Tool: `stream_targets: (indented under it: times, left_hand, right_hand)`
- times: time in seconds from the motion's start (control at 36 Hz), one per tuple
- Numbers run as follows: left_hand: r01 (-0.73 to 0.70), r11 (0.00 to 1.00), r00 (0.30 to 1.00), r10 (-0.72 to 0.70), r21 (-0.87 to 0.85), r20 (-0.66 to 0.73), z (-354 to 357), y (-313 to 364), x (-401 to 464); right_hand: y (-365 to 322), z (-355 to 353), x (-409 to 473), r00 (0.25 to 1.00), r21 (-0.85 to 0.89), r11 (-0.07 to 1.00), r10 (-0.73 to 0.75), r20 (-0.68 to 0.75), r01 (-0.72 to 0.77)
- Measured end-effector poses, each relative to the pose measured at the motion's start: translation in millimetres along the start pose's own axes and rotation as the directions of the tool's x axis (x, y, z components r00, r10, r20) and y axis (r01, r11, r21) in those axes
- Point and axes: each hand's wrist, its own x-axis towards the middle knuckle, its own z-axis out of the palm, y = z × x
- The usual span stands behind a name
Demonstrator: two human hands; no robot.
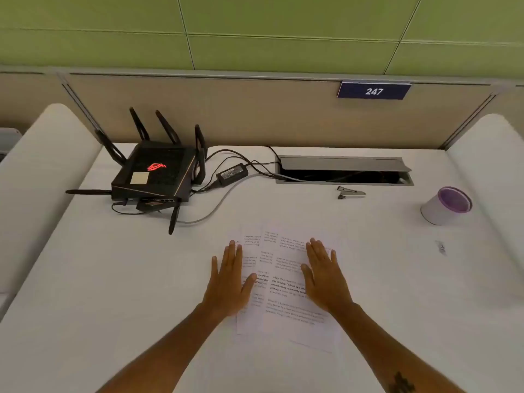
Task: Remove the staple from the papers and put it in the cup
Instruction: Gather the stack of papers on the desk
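Observation:
Printed white papers (279,279) lie on the white desk in front of me, overlapping and slightly fanned. My left hand (231,279) rests flat, palm down, on their left edge. My right hand (324,276) lies flat on their right side, fingers apart. Neither hand holds anything. A staple remover (351,192) lies farther back, right of centre. A white cup (445,205) with a purple inside stands at the far right. No staple can be made out on the papers.
A black router (154,173) with antennas, a power brick (232,174) and cables sit at the back left. An open cable hatch (344,169) runs along the back. A small dark scrap (441,247) lies right of the papers. White dividers flank the desk.

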Motion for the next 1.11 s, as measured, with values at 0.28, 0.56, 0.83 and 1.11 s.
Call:
stream_targets:
  times: [0.28,0.56,0.83,1.11]
  left_hand:
    - [0.025,0.953,0.926,-0.136,-0.302,-0.353,-25,-14,24]
    - [0.066,0.985,0.998,-0.068,-0.162,-0.006,-3,-24,56]
    - [0.048,0.978,0.998,-0.053,-0.203,-0.021,-2,-16,57]
    - [0.127,0.845,0.947,-0.258,-0.519,-0.189,-9,-7,37]
  right_hand:
    - [18,2,-2,0.908,0.313,0.923,0.315,-0.277,-0.224]
    - [21,35,-14,0.944,0.024,0.945,0.325,0.051,-0.327]
    - [-1,39,3,0.964,0.015,0.969,0.244,0.109,-0.247]
    - [-9,44,5,0.962,0.016,0.966,0.253,0.105,-0.256]
